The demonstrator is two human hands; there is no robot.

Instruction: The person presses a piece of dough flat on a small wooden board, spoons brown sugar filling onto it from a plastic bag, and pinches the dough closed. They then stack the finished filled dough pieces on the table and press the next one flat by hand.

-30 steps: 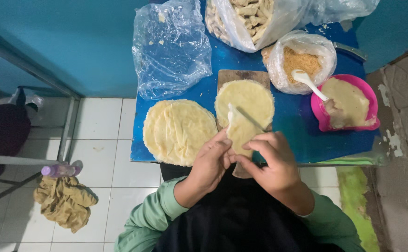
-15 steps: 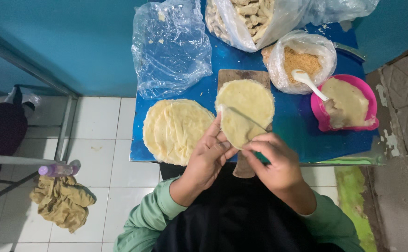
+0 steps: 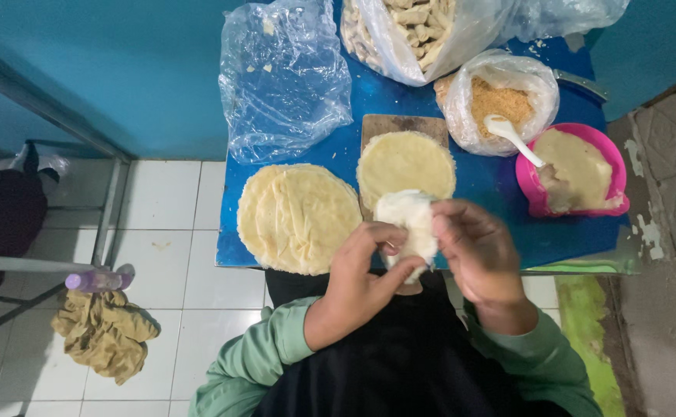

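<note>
A pale, soft white piece (image 3: pixel 409 224), creased like a wrapper or a small bag, was held up between both hands just above the near edge of the blue table (image 3: pixel 492 181), in front of the person's chest. The left hand (image 3: pixel 361 274) pinched its lower left side with thumb and curled fingers, and the right hand (image 3: pixel 478 251) gripped its right edge, fingers bent around it; what the piece actually was could not be told. Just beyond it a round yellow wrapper (image 3: pixel 405 161) lay flat on a wooden board (image 3: pixel 402 123), and to the left a stack of the same round wrappers (image 3: pixel 299 216) sat on the table, overhanging the near edge slightly. To the right stood a pink bowl (image 3: pixel 608 154) of pale batter with a white spoon (image 3: pixel 512 137) resting in it, beside a plastic bag of orange-brown crumbs (image 3: pixel 499 100). Farther back were a nearly empty clear bag (image 3: pixel 284 77) and a bag of pale rolled pieces (image 3: pixel 411 27). On the tiled floor at left lay a crumpled brownish cloth (image 3: pixel 106 332).
</note>
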